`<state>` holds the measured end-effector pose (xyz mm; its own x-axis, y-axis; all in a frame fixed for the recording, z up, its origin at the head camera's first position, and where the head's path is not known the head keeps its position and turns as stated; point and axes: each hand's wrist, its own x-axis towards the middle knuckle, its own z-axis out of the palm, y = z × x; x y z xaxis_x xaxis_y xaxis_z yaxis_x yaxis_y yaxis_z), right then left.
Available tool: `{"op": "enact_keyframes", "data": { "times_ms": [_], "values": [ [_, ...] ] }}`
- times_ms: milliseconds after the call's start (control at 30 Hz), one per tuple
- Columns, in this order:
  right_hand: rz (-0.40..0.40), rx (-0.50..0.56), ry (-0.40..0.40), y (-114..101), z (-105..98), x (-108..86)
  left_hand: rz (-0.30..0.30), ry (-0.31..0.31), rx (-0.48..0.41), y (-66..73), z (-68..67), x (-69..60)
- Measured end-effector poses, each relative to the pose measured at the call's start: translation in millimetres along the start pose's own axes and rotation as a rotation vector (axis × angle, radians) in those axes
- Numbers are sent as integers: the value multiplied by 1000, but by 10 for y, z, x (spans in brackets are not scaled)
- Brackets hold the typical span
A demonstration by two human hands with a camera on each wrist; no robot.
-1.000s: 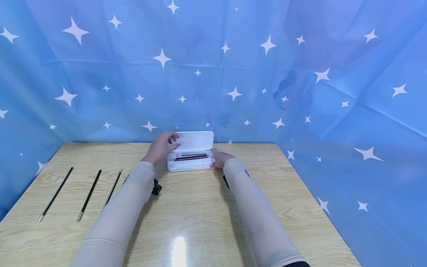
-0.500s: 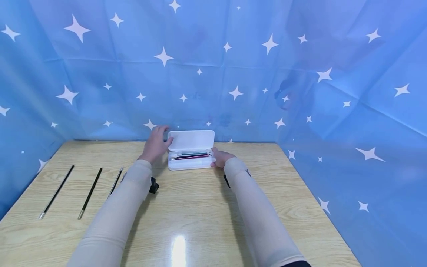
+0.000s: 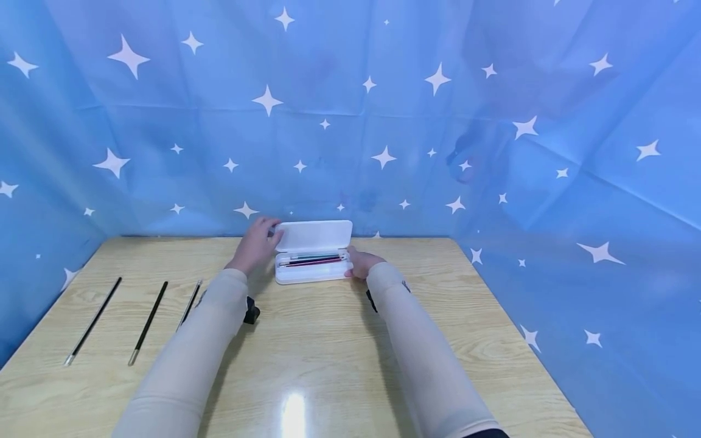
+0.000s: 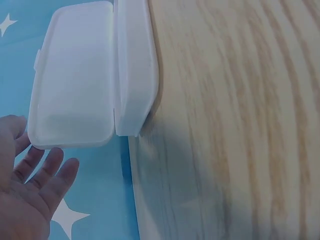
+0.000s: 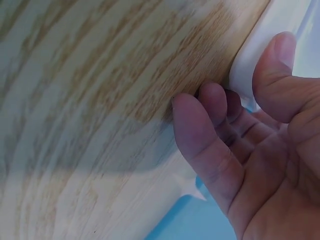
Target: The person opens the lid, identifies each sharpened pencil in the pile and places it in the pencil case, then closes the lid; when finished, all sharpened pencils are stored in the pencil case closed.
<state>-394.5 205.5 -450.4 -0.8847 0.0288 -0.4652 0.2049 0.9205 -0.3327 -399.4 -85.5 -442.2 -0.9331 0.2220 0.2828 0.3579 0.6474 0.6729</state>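
A white pencil case (image 3: 312, 277) stands with its lid (image 3: 314, 236) raised at the back of the table. Several slim pencils (image 3: 314, 260), dark, red and teal, lie inside its tray. My left hand (image 3: 256, 246) is at the lid's left end. In the left wrist view its loosely spread fingers (image 4: 52, 167) are right by the lid's corner; whether they touch it is hard to tell. At the case's right end my right hand (image 3: 362, 263) holds the wall, its thumb (image 5: 280, 65) over the rim and its other fingers curled beside it.
Three dark pencils lie apart on the wooden table's left side: one far left (image 3: 94, 319), one in the middle (image 3: 148, 322), and one (image 3: 188, 304) partly hidden by the left sleeve. A blue star-patterned cloth (image 3: 350, 121) hangs close behind the case.
My left hand has drawn back leftward from in front of the lid, and its fingers have come down to the lid's left edge. The right hand keeps its place; the lid stays raised.
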Motion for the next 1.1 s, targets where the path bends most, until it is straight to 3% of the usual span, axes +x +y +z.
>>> {"op": "enact_keyframes", "data": {
  "times_ms": [167,300,400,533,633,733,867,1100],
  "values": [
    [-44,-13,-7,4,-10,-28,2,2,-6,17,2,-3],
    [-141,-16,-23,36,-63,-68,-2,6,-13,9,-7,-20],
    [-225,-41,29,58,-157,-116,3,6,-25,-4,-12,-31],
    [-343,-49,235,45,-281,-140,14,4,-30,-32,-12,-33],
    [-420,11,390,0,-315,-95,25,4,-29,-53,-11,-20],
    [-470,46,486,-54,-312,-65,29,5,-32,-55,-8,-3],
    [-495,106,531,-106,-315,-85,29,-2,-47,-41,-18,-8],
    [-431,253,534,-130,-341,-83,-1,-33,-94,-19,-46,-21]
  ]
}}
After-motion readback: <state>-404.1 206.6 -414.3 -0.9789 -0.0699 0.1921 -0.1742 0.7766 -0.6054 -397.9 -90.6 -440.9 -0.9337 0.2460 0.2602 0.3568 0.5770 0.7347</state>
